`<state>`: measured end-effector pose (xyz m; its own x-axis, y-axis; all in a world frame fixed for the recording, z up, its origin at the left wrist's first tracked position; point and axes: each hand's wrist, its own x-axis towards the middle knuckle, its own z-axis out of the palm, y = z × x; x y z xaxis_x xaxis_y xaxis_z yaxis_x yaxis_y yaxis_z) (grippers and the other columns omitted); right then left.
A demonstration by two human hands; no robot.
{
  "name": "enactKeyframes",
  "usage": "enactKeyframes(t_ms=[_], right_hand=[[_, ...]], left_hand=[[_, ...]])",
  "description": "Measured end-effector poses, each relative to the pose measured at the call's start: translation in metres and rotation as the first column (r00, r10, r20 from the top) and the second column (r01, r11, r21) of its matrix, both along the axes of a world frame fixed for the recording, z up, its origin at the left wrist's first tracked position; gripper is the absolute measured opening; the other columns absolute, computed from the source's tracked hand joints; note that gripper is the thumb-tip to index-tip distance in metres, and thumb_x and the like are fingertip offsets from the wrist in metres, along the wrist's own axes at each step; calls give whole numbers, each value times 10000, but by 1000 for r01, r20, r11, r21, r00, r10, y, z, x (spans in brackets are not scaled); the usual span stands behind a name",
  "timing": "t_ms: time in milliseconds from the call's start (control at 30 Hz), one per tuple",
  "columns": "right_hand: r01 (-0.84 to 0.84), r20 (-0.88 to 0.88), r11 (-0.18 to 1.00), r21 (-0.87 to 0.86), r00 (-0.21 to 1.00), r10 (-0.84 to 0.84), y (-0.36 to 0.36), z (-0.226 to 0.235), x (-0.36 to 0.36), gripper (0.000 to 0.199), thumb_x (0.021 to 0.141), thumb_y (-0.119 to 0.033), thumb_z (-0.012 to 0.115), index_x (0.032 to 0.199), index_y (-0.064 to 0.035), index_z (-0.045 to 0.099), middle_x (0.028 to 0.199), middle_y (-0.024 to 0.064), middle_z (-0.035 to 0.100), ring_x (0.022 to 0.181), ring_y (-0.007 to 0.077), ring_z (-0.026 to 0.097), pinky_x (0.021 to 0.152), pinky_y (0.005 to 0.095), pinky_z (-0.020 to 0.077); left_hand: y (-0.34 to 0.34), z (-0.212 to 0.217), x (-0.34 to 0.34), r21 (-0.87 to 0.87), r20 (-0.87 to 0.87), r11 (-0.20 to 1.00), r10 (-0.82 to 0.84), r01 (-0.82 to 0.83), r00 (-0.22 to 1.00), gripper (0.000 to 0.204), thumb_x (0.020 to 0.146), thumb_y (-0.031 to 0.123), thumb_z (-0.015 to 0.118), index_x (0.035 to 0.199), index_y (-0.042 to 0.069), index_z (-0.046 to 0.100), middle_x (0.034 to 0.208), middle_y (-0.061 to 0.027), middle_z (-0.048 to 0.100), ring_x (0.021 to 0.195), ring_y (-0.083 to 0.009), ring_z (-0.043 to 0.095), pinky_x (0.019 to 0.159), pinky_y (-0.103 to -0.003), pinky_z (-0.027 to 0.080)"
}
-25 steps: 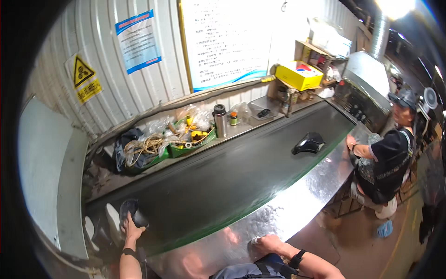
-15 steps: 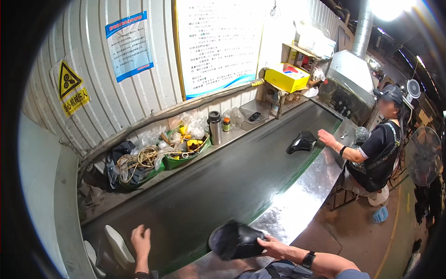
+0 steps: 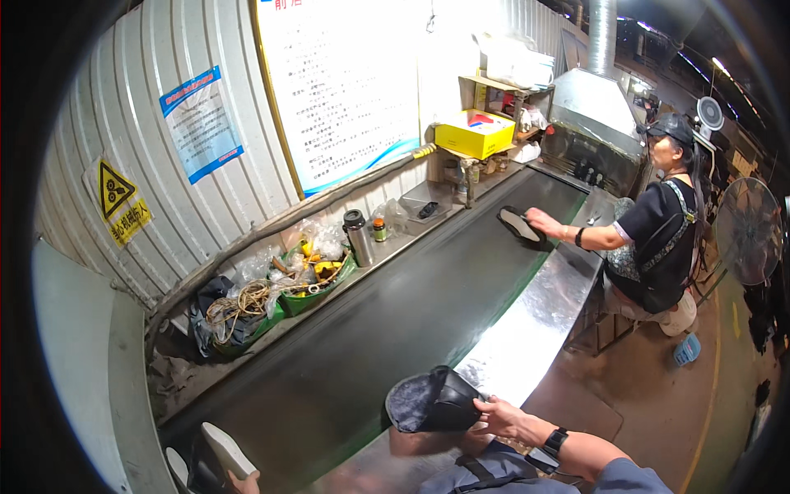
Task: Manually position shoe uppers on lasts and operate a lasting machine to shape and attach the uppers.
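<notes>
A black shoe upper [image 3: 448, 399], fuzzy grey lining showing, tilts above the near edge of the belt [image 3: 354, 346], and a white sole-shaped piece [image 3: 227, 449] slants at the belt's left end.

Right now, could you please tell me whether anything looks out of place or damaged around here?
Mainly the tan cord: it lies in a loose tangle beside jumbled plastic bags, behind the belt. The black shoe piece in the right grip shows no obvious damage.
</notes>
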<state>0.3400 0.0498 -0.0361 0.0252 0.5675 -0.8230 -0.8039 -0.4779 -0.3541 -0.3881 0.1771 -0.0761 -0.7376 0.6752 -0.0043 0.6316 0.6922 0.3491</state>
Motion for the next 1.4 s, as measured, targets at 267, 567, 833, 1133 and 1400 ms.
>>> enactKeyframes(t_ms=[267,567,833,1133,1400], right_hand=[[62,-254,929,364,967,35,-22,32,26,502,941,-130,737,1342,-162,438,1407,124,473,1333,363,505,1063,755,423],[-33,-18,956,292,999,40,-44,-8,69,569,960,-450,651,1388,-93,540,1371,118,607,1220,330,600,1001,511,530],[-512,831,780,359,556,-18,-79,72,57,401,933,-221,722,1267,-25,619,1180,113,677,1029,241,671,914,338,532],[-983,862,185,10,-85,-500,-114,20,-23,663,667,-155,936,1246,-29,640,1291,155,556,1154,340,586,1123,499,449],[-911,954,317,263,295,57,-89,22,-27,1203,704,-171,941,1590,52,158,1561,275,368,1455,331,401,1176,408,359]], left_hand=[[-77,141,224,179,-425,610,-659,772,620,545,527,131,795,1066,101,714,1432,-227,447,1323,-461,407,1049,-558,361],[-179,115,461,231,-515,-16,-850,973,108,348,683,331,790,1012,270,693,1288,-76,499,1295,-265,394,1081,-509,303],[-143,94,480,615,785,776,-619,144,-17,275,982,317,675,1044,54,726,1085,-50,717,1065,-216,673,963,-382,527],[-56,56,443,221,778,957,-288,186,559,341,938,343,721,1029,18,773,1066,-139,750,982,-195,692,830,-348,532],[-59,3,447,277,459,942,-302,189,836,410,939,423,650,840,34,736,926,-214,711,855,-412,665,761,-490,495]])
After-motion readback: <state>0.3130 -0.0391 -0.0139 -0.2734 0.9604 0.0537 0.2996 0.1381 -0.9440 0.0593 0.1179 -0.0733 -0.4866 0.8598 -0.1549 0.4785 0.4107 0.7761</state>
